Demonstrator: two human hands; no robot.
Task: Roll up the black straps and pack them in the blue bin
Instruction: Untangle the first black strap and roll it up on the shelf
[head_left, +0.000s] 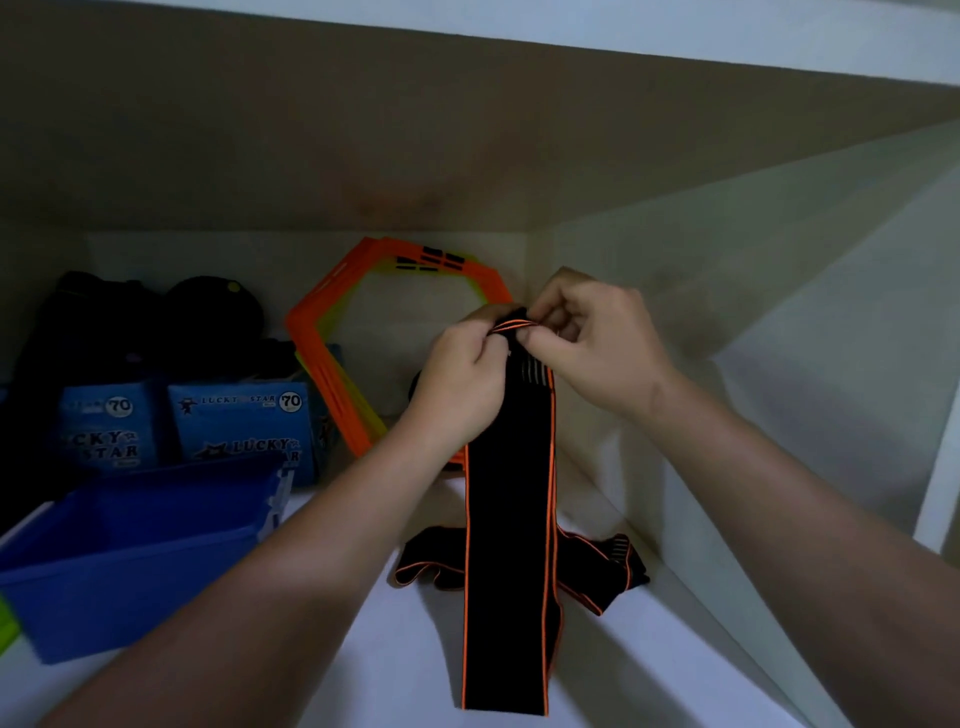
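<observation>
A black strap (506, 519) with orange edges hangs down from my two hands over the white shelf. My left hand (457, 384) and my right hand (592, 343) both pinch its folded top end, held up in front of the back wall. A second black strap (602, 566) with orange edges lies crumpled on the shelf behind the hanging one. The blue bin (130, 551) stands at the lower left, open side up, with nothing visible inside.
Orange and yellow hexagonal frames (332, 353) lean against the back wall. Blue "Lucky Star" boxes (244, 426) and dark bags (119, 322) stand behind the bin. A white side wall (779, 415) closes the shelf on the right, and another shelf board runs overhead.
</observation>
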